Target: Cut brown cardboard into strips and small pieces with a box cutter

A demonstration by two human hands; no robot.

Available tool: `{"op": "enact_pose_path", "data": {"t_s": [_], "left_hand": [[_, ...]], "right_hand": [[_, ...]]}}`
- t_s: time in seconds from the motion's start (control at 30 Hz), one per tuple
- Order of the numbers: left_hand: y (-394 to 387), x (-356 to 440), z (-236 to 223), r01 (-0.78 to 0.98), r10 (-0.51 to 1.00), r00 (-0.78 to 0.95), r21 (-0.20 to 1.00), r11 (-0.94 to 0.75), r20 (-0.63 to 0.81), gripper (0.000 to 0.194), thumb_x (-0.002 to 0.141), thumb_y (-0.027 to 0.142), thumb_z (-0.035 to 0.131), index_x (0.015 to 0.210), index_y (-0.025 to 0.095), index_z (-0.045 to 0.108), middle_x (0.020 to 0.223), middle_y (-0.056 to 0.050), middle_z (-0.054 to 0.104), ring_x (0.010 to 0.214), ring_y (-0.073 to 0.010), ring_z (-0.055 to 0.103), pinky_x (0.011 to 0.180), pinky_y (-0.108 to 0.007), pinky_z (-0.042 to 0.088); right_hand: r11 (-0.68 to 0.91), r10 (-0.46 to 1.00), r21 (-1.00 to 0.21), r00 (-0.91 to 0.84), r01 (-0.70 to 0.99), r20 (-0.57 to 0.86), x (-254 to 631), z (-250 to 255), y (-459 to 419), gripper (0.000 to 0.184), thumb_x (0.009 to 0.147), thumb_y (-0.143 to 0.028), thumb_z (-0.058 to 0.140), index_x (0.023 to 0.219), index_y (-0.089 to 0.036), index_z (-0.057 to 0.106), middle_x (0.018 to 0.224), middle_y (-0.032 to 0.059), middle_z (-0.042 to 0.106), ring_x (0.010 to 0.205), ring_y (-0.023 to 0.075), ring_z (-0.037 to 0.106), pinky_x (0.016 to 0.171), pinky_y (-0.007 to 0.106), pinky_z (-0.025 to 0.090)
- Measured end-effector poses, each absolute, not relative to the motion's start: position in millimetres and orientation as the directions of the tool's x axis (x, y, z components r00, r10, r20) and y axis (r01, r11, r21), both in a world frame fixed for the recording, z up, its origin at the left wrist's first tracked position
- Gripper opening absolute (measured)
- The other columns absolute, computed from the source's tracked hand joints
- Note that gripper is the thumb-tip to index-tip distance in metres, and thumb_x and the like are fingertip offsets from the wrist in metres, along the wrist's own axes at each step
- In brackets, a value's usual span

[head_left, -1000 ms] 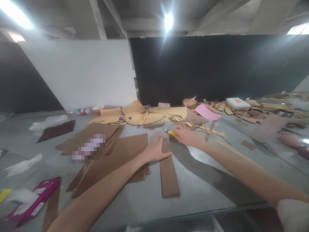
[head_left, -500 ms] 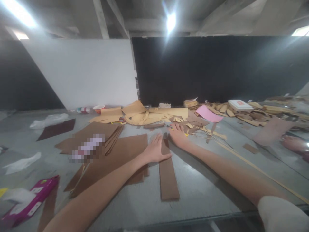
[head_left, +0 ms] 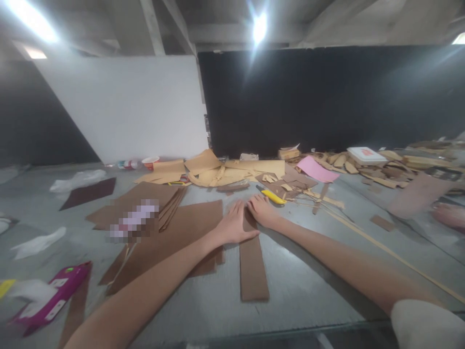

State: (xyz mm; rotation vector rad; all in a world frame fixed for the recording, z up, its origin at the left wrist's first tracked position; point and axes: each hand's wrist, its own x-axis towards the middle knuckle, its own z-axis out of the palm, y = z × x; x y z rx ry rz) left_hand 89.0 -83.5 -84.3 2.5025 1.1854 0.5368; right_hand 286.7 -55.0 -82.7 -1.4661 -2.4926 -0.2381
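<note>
Left hand (head_left: pixel 234 226) lies palm down, fingers forward, thumb splayed rightward. Right hand (head_left: pixel 264 212) sits just beside it, back upward, fingers bent. Left forearm (head_left: pixel 156 285) and right forearm (head_left: pixel 334 248) extend forward, converging.

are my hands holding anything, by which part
Left hand rests on the brown strip, toward its far end; whether the right hand grips that end is unclear.

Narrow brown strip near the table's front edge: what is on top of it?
The left hand lies over the far part of the brown strip, with the right hand at its far end. The near part is uncovered. The hands hide the far end's outline.
</note>
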Motion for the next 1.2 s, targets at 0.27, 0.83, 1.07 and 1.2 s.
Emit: {"op": "enact_pose_path", "data": {"t_s": [0.27,0.83,1.07,1.2], "left_hand": [[-83.8,87.7,-83.9,0.647,0.781,0.584,0.456,-0.611,0.22,0.123,0.079,0.081,0.071,0.169,0.016,0.017,0.176,-0.024,0.019,0.164,-0.0431,0.013,0.132,-0.062,0.021],[-79.3,86.0,-91.2,0.637,0.762,0.591,0.428,-0.641,0.263,0.122,0.081,0.081,0.069,0.168,0.014,0.016,0.174,-0.025,0.023,0.163,-0.0438,0.018,0.132,-0.061,0.022],[-79.0,84.9,-92.1,0.627,0.772,0.576,0.46,-0.628,0.27,0.122,0.079,0.079,0.073,0.168,0.016,0.018,0.174,-0.024,0.024,0.164,-0.0436,0.017,0.131,-0.062,0.022],[-79.7,83.2,-93.2,0.628,0.784,0.559,0.479,-0.614,0.272,0.122,0.078,0.079,0.074,0.167,0.015,0.02,0.173,-0.026,0.024,0.163,-0.0439,0.018,0.131,-0.062,0.023]], "right_hand": [[0.481,0.849,-0.13,-0.425,0.867,0.314,283.0,-88.0,-51.2,0.034,0.116,-0.027,0.029,0.119,-0.014,0.06,0.099,0.0107,0.074,0.092,0.0237,0.067,0.093,0.038,0.035],[0.558,0.809,-0.158,-0.491,0.815,0.323,287.9,-91.5,-47.1,0.028,0.114,-0.022,0.037,0.111,-0.015,0.064,0.099,0.0098,0.074,0.092,0.0228,0.066,0.091,0.036,0.035],[0.555,0.817,-0.246,-0.464,0.795,0.342,288.0,-93.0,-44.6,0.018,0.11,-0.021,0.048,0.105,-0.016,0.065,0.093,0.0071,0.076,0.088,0.0212,0.067,0.092,0.036,0.034],[0.571,0.81,-0.32,-0.456,0.755,0.369,288.6,-89.2,-46.7,0.014,0.107,-0.02,0.052,0.103,-0.019,0.065,0.093,0.0037,0.076,0.089,0.0193,0.068,0.092,0.034,0.037]]}}
